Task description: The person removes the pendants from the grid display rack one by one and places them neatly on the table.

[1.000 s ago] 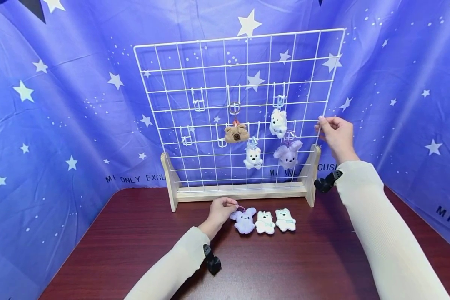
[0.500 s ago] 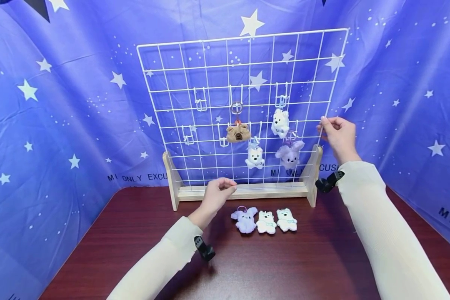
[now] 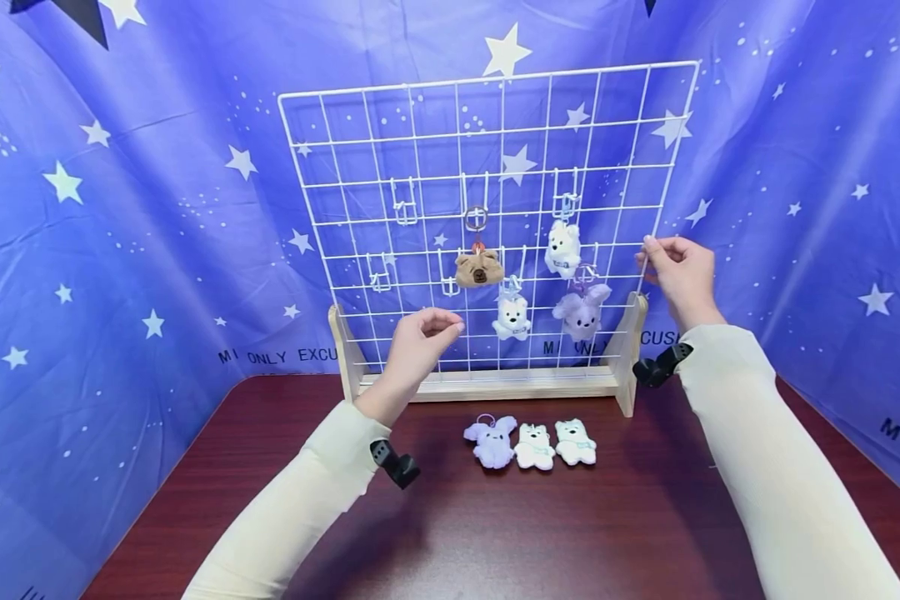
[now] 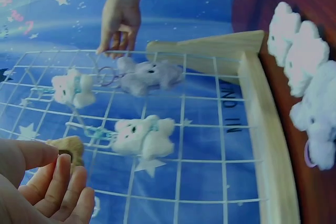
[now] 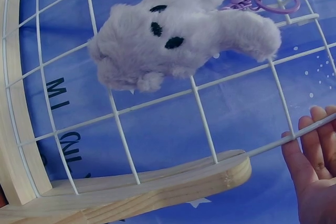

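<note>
My left hand is in front of the lower part of the white wire grid, its thumb and fingertips close together with nothing visible between them. In the left wrist view its fingers overlap a brown plush keychain hanging behind. My right hand grips the grid's right edge wire between thumb and fingers. Near it hangs a purple long-eared plush keychain by a purple ring. Two white bear keychains hang too, an upper one and a lower one.
On the dark red table lie another purple plush keychain and two white bear keychains, one in the middle, one on the right. Bare white hooks sit on the grid's left. A wooden base supports the grid.
My left hand has left the ring of the purple keychain on the table and risen leftward in front of the grid. My right hand keeps its grip on the edge.
</note>
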Demonstrator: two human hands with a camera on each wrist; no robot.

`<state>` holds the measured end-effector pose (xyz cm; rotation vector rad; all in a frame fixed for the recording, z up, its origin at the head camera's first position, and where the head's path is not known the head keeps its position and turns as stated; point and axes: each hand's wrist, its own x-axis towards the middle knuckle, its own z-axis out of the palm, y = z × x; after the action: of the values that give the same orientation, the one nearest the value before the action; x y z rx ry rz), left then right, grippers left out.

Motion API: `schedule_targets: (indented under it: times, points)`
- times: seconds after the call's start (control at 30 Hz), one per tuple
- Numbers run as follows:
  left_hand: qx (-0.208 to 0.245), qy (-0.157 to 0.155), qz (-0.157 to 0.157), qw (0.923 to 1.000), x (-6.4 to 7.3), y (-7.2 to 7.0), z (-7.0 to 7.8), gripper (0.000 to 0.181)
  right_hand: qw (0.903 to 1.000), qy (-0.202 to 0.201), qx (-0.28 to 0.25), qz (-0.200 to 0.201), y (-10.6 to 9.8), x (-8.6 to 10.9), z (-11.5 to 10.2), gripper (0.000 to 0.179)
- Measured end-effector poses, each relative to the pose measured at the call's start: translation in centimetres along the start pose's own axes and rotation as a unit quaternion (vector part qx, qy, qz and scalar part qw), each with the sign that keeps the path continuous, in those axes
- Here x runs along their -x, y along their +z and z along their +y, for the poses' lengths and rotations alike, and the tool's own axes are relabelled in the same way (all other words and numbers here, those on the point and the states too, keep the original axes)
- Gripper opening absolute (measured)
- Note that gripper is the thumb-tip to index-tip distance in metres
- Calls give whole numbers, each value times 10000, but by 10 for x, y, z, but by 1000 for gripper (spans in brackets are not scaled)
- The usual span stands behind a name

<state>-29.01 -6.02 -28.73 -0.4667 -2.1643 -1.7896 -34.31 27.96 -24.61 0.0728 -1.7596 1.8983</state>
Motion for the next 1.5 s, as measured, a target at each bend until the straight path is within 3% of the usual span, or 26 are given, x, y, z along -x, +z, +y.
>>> schedule_targets:
  times: [0.3,0.73,1.1,1.5]
  points:
    - [-57,25,124,9999,-11,-3,17,10,9991,-135,377,132,0,-2,2,13]
    - [-81,182,384,9991,-31,1,33,12,9996,-114,-12,250,3,-2,3,19]
    - [-1049,608,764,9897,-51,4,63,12,9996,-121,-241,100,0,2,2,15]
    - [-1359,488,1001,9844,-81,3,74,14,9996,-242,47,134,3,-3,3,14]
